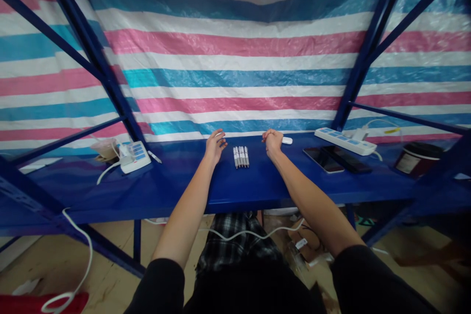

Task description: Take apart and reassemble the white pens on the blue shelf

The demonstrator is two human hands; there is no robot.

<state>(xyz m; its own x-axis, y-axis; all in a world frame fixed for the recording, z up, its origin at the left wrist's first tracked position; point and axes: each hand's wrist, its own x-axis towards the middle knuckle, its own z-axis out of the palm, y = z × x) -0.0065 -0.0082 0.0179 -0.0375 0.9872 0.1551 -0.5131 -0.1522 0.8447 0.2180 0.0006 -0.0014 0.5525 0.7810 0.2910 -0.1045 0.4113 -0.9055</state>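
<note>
"Striped sheeting (239,49) hangs behind a blue table (228,191). Where are the pens (241,157)?"

"On the table, side by side in a neat row, apparently lying flat, with a hand to each side. Take them as our landmark."

"How are the hands?"

"The left hand (216,144) is just left of the pens, its fingers spread and loosely bent, nothing visible in them. The right hand (272,141) is to the right of the pens, somewhat further off, its fingers folded in together. I can't tell whether they hide anything."

"So what could go wrong?"

"Pens like these could roll, I'd judge. One careless nudge from the left hand might push the row out of line, since I see nothing binding it."

"And on the other side?"

"Right of the pens, just past the right hand, lies a small white object (287,141). An outward swing of that hand could knock it. Further right of the pens is a phone (323,161), with a second phone (346,159) beside it; a sweeping forearm (307,189) could catch the first."

"Anything lower?"

"A white cable (253,235) hangs nearer than the pens, below the table. Snagged, it could tug whatever it feeds."
</note>
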